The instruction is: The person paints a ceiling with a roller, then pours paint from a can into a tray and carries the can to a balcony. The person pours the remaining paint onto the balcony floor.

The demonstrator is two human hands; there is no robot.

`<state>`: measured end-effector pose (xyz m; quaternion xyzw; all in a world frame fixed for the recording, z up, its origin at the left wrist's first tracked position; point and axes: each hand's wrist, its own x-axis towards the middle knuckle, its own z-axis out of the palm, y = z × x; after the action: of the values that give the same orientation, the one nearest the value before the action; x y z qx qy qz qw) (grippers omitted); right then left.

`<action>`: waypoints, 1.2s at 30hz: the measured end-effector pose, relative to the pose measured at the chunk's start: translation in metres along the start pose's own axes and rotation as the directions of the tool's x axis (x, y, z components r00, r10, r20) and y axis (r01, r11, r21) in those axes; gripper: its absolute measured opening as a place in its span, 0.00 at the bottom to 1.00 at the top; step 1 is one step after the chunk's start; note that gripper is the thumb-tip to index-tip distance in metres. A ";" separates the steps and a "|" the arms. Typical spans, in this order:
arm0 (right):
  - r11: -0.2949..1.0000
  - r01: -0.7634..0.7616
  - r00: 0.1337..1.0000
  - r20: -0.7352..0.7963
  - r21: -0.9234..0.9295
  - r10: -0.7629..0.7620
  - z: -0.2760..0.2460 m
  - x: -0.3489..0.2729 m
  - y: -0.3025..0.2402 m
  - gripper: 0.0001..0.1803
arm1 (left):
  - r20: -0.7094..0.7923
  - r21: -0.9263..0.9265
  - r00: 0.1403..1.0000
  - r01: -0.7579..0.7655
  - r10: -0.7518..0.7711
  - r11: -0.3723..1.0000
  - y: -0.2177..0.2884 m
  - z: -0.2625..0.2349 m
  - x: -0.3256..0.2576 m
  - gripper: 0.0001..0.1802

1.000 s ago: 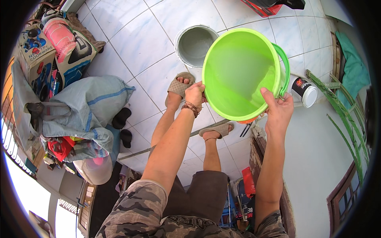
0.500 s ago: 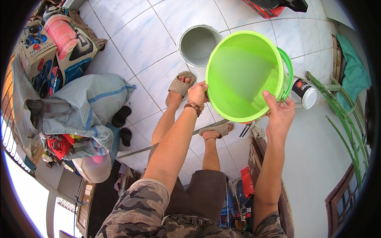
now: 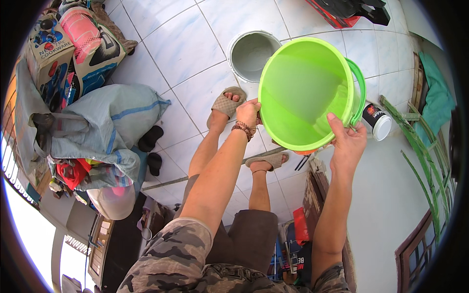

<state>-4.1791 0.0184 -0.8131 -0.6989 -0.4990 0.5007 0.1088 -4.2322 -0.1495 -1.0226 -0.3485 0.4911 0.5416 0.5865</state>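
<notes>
Held out in front of me is a bright green plastic bucket (image 3: 272, 115), tipped so its mouth faces me. Cloudy, whitish liquid appears to lie inside it. My left hand (image 3: 248, 113) is closed on the rim at its left side. On the lower right, my right hand (image 3: 348, 144) grips the rim, its thumb over the edge and the fingers mostly hidden behind. The green carry handle (image 3: 361, 88) hangs at the bucket's right side, just above that hand. Behind the bucket to the left, a grey-lined pail (image 3: 251, 57) stands on the floor.
A black-and-white paint tub (image 3: 376, 122) and long green leaves (image 3: 415, 141) are at the right. Cardboard boxes (image 3: 49, 58) and a grey-blue sack (image 3: 117, 115) crowd the left. Dark slippers (image 3: 152, 139) lie beside the sack. A red and black object (image 3: 342, 14) stands at the back.
The view has shifted slightly, so the pail and floor sit a little further right. Both hands keep their hold on the bucket, which stays tipped much as before.
</notes>
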 end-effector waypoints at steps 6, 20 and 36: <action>0.999 0.029 1.000 0.009 -0.019 -0.028 0.004 -0.001 0.002 0.34 | -0.016 0.002 1.000 0.010 -0.010 1.000 -0.001 -0.003 0.002 0.20; 0.998 0.041 0.999 0.018 -0.038 -0.040 0.006 -0.001 -0.002 0.29 | -0.044 -0.036 0.999 0.015 -0.016 0.999 0.003 0.006 0.000 0.19; 0.902 -0.055 0.998 0.008 0.428 0.057 -0.101 0.187 0.136 0.23 | 0.202 0.406 0.922 -0.387 0.332 0.828 -0.006 0.073 0.020 0.18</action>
<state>-4.0174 0.1396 -0.9643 -0.6732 -0.3565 0.5993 0.2460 -4.2137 -0.0763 -1.0228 -0.0748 0.6201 0.5380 0.5661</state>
